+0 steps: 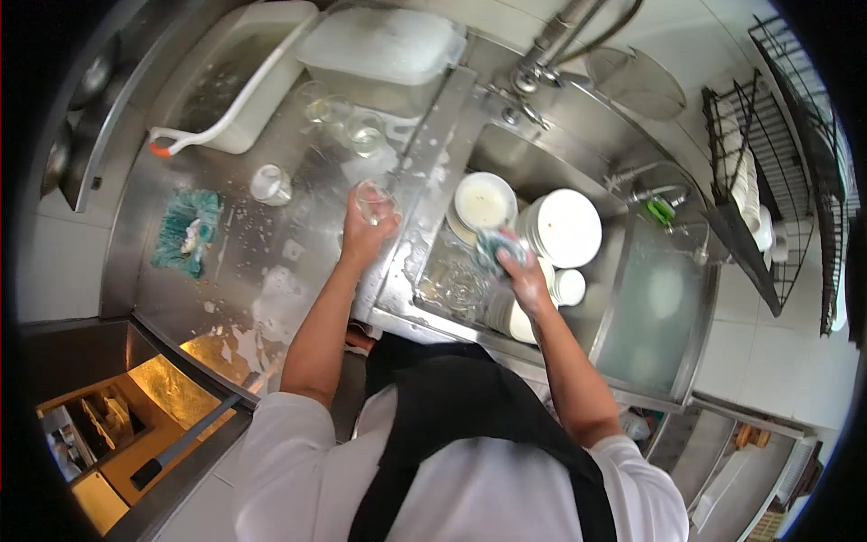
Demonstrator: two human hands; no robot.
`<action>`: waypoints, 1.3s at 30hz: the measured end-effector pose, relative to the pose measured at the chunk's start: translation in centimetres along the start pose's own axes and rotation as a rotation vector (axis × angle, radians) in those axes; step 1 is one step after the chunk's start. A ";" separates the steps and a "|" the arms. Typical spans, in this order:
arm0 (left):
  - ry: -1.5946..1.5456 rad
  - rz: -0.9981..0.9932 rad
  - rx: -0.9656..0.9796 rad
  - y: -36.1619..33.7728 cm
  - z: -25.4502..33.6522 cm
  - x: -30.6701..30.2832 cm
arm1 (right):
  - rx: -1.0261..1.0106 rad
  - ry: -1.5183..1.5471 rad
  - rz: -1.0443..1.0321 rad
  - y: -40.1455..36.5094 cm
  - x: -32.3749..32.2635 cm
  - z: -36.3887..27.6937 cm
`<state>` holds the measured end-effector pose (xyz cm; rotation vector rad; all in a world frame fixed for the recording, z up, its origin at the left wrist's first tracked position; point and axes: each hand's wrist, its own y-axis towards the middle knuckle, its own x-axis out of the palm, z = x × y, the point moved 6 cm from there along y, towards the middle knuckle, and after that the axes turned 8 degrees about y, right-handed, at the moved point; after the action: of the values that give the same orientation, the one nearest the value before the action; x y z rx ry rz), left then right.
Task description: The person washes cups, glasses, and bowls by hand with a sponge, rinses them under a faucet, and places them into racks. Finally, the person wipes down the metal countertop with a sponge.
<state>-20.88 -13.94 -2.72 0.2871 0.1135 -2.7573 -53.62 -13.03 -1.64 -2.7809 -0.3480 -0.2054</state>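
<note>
My left hand (363, 237) is closed around a clear drinking glass (376, 197) over the wet steel counter, just left of the sink. Over the sink, my right hand (531, 282) grips a soapy green-and-white scouring pad (495, 250), slightly blurred. Beneath and beside that hand are stacked white plates (569, 228), a white bowl (486, 200) and a smaller white dish (569, 287). Several clear glasses (442, 287) lie in the left part of the sink. More glasses stand on the counter, among them a glass (366, 135) behind my left hand and a sudsy glass (271, 184).
A green scrubbing cloth (186, 233) lies on the left counter. Behind it stand a white tub (244, 117) and a lidded plastic container (379, 54). The faucet (533, 77) rises at the back. A water-filled basin (655, 307) and wire racks (768, 135) are on the right.
</note>
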 end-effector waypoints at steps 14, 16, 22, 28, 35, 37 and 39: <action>-0.250 -0.332 -0.352 -8.7 4.3 14.0 | 0.246 0.502 0.204 3.0 1.2 1.8; -0.289 -0.307 -0.521 -8.4 3.1 14.4 | 0.264 0.539 0.201 2.4 1.1 3.2; -0.247 -0.430 -0.831 -6.5 -1.6 16.4 | -0.478 -0.711 -0.322 0.3 3.4 -1.2; 0.229 0.187 0.096 -9.8 4.2 17.7 | 0.095 0.139 0.087 3.5 -1.9 -0.3; 0.170 -0.743 -0.715 -7.4 1.8 16.0 | -0.314 -0.819 -0.293 -2.4 1.5 0.6; 0.191 -0.786 -0.746 -8.0 2.2 15.9 | -0.274 -1.062 -0.423 -3.0 2.8 -1.0; 0.205 -0.833 -0.783 -9.3 1.8 16.1 | -0.230 -1.312 -0.547 -3.3 3.1 -0.8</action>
<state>-39.31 -11.16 -3.99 0.3472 1.6358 -3.1208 -51.64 -9.67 0.70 -2.5129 -1.4081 1.5725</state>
